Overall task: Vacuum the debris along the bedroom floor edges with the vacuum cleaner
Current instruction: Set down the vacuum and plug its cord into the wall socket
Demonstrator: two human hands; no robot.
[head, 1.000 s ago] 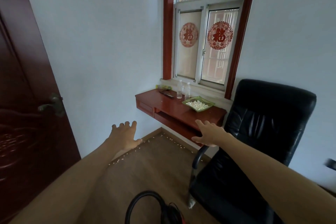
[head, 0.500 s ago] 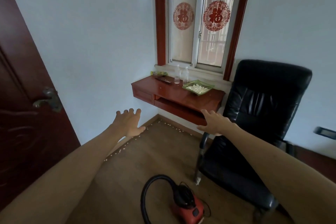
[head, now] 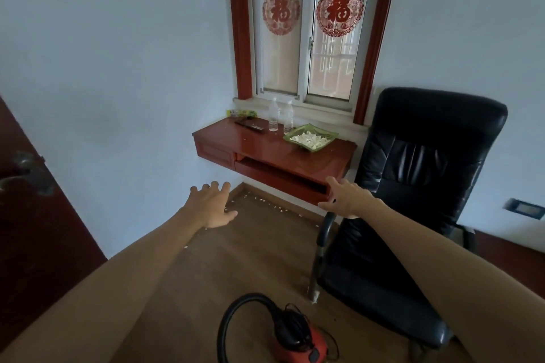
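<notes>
While the left hand (head: 211,207) hovers empty, the vacuum cleaner (head: 300,343) lies well apart.

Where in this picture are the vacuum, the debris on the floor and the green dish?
Vacuum (head: 320,342), head view, on its red body.
Debris (head: 279,208), head view, on white bits at the floor edge.
Dish (head: 306,148), head view, on its front rim.
</notes>
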